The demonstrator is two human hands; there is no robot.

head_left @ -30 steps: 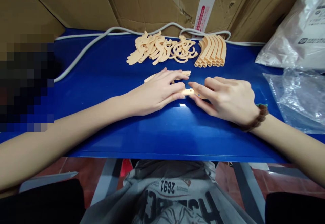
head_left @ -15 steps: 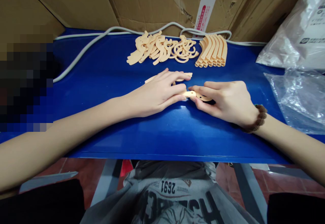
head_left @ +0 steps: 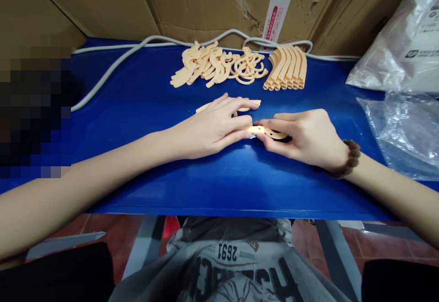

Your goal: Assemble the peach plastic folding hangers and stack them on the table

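Low over the blue table, my left hand (head_left: 222,126) pinches a beige plastic piece (head_left: 259,129) with a small hole near its end. From the right, my right hand (head_left: 300,133) grips a curved beige part (head_left: 276,135) with a dark hole, its end meeting the left-hand piece. Whether the two are joined I cannot tell. Another beige part (head_left: 254,104) lies under and beyond my left fingers, mostly covered by that hand.
Along the back of the blue table (head_left: 219,183) lie flat hook-like beige pieces (head_left: 187,69), curved ring-like pieces (head_left: 248,66) and a row of curved tubes (head_left: 286,69). A white cable (head_left: 113,76) runs behind them. Cardboard (head_left: 212,9) stands behind, and clear plastic bags (head_left: 404,128) lie right.
Both hands and the pieces they hold have shifted very slightly toward me. The right-hand curved part shows a little more. The parts at the back have not moved.
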